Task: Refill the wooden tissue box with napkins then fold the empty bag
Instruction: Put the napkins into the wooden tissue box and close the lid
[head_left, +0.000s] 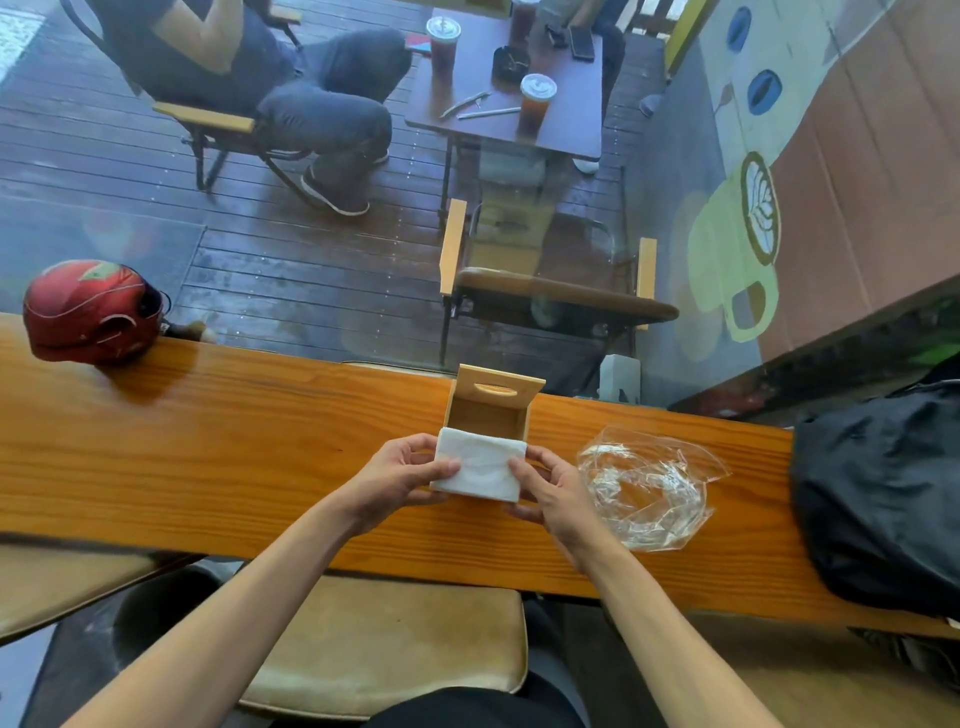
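A small wooden tissue box stands on the long wooden counter, its slotted lid tipped up and back, the inside bare. Just in front of the box I hold a white stack of napkins between both hands. My left hand grips the stack's left edge, thumb on top. My right hand grips its right edge. The stack's far edge rests at the box's front rim. The empty clear plastic bag lies crumpled on the counter, right of my right hand.
A red helmet sits at the counter's far left. A black bag covers the counter's right end. A padded stool is under my arms. Beyond a glass pane are chairs, a table with drinks and a seated person.
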